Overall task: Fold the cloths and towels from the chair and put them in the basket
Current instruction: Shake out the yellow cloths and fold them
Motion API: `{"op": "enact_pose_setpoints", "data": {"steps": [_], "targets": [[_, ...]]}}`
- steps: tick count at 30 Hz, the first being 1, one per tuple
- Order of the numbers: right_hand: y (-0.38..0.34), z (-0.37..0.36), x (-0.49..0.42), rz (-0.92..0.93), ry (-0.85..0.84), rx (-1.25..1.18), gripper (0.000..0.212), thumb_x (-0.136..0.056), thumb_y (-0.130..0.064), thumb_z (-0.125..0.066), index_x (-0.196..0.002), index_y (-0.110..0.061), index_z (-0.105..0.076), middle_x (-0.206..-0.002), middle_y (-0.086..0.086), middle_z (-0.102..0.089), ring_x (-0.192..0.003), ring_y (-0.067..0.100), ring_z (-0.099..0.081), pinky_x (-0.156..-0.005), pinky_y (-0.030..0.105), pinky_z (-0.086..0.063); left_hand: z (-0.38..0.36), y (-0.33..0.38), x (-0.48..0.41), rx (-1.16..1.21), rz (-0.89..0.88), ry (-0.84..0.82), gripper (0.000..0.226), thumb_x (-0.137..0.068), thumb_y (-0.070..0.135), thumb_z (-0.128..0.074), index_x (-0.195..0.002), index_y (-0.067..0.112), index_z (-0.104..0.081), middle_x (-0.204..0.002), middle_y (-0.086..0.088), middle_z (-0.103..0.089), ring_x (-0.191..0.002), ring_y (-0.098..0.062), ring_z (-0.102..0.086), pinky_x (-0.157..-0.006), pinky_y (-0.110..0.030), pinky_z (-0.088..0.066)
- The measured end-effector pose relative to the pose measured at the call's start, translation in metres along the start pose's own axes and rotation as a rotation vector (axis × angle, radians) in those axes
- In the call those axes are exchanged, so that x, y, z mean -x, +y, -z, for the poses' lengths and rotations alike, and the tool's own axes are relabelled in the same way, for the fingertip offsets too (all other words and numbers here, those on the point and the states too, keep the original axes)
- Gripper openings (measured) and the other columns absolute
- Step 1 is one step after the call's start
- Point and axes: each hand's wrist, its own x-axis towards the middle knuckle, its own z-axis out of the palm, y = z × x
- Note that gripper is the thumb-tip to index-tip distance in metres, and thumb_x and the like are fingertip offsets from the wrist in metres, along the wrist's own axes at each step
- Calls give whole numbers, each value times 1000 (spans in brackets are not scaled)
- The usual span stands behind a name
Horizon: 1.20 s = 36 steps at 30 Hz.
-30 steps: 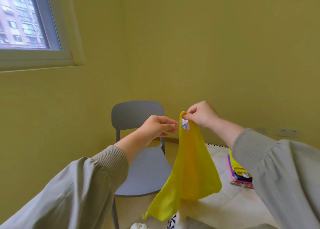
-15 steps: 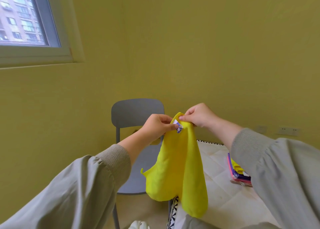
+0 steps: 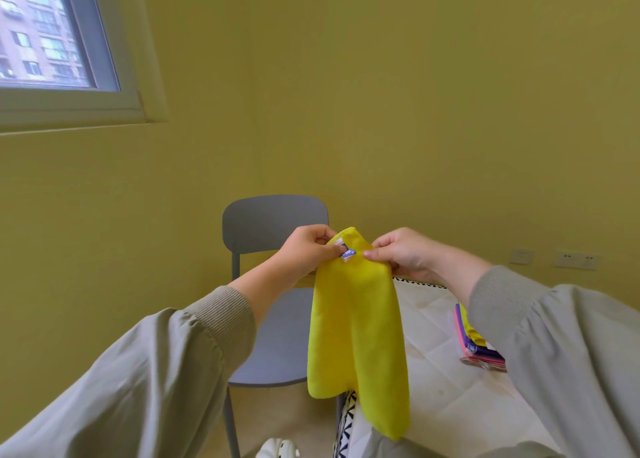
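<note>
**Item:** yellow cloth (image 3: pixel 353 336), soft pile, held in the air in front of the grey chair (image 3: pixel 273 222) and above the near edge of the white quilted surface (image 3: pixel 433 353)

**Left grip** (image 3: pixel 304 250): thumb and fingers pinching the cloth's top edge at the sewn tag

**Right grip** (image 3: pixel 401 253): thumb and fingertips pinching the same top edge, just beside the left

**Change:** a second ago the cloth hung by one corner from the right grip alone, spread in a loose triangle. The left has since taken the edge, and the cloth now hangs doubled lengthwise as a narrow strip, with two uneven tails at the bottom

**Bearing on task:** judged to be the first fold of this piece, with its edges not yet squared. Further folds and the transfer to the basket remain

**Basket:** not in view

**Label:** tag (image 3: pixel 346 251), white with blue-purple print, too small to read

**Also present:** stack of folded cloths (image 3: pixel 478 347) in pink, purple and yellow on the quilted surface, partly behind the right sleeve; its small tags are unreadable
</note>
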Motion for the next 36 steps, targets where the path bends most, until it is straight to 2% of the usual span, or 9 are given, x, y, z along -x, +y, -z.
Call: {"op": "enact_pose_setpoints", "data": {"steps": [3,9,15,20,23,25,28,32,36], "targets": [[-2,-3,-3,51,66,11,23,-90,-10,-61,-68,-10,-56,-62,6,-54,-55,16,-50,-57,27,-42,3,4,2,18,21,-63,3,-84,16,-71,-87,16,-68,-100,-22,-69,-85,-24,-61,-90,-47,-50],[-5,-5,-6,56,36,-1,23,-91,-11,-59,-68,-12,-56,-50,-3,-58,-43,7,-53,-46,20,-44,8,6,1,46,107,-104,21,-79,27,-75,-92,10,-72,-92,-8,-74,-86,-23,-71,-84,-40,-57],[-1,-5,-4,47,-91,46,8,-91,-14,-60,-84,-14,-63,-72,1,-64,-62,13,-60,-60,26,-48,7,5,-1,76,96,12,25,-85,21,-70,-98,1,-69,-101,-22,-69,-90,-34,-66,-91,-48,-52],[6,-1,-1,-116,-241,321,15,-86,-3,-65,-97,-12,-64,-92,4,-68,-83,21,-64,-72,30,-54,5,1,-6,11,27,230,25,-89,20,-64,-94,-4,-66,-81,-15,-60,-74,-21,-55,-69,-34,-47],[12,4,-1,-153,-102,776,5,-86,-11,-62,-81,-12,-64,-77,8,-60,-67,19,-52,-57,25,-42,11,-3,-10,-42,-21,371,29,-91,22,-61,-91,-7,-63,-77,-15,-56,-70,-20,-50,-64,-33,-41],[17,10,-3,-188,3,912,20,-84,-9,-60,-64,-12,-55,-61,5,-49,-53,15,-42,-47,22,-32,17,-6,-12,-70,-45,481,29,-90,21,-61,-85,-8,-61,-69,-11,-50,-65,-19,-44,-58,-30,-34],[25,20,-7,-248,196,904,25,-83,0,-56,-62,-9,-47,-58,4,-39,-51,16,-38,-44,20,-31,28,-14,-13,-60,-12,527,28,-89,22,-63,-81,-5,-63,-68,-9,-47,-65,-19,-42,-57,-29,-31],[38,40,-9,-237,505,876,18,-81,-3,-50,-65,-10,-55,-61,6,-53,-61,24,-53,-62,25,-43,44,-27,-13,35,37,507,29,-89,27,-65,-78,0,-63,-71,-14,-50,-68,-21,-45,-63,-33,-37],[46,61,-15,-183,618,643,20,-86,-6,-53,-92,6,-68,-72,9,-55,-70,22,-49,-63,26,-36,51,-31,-11,79,77,487,31,-89,30,-64,-90,-1,-66,-81,-14,-56,-73,-23,-49,-68,-36,-41]]}}
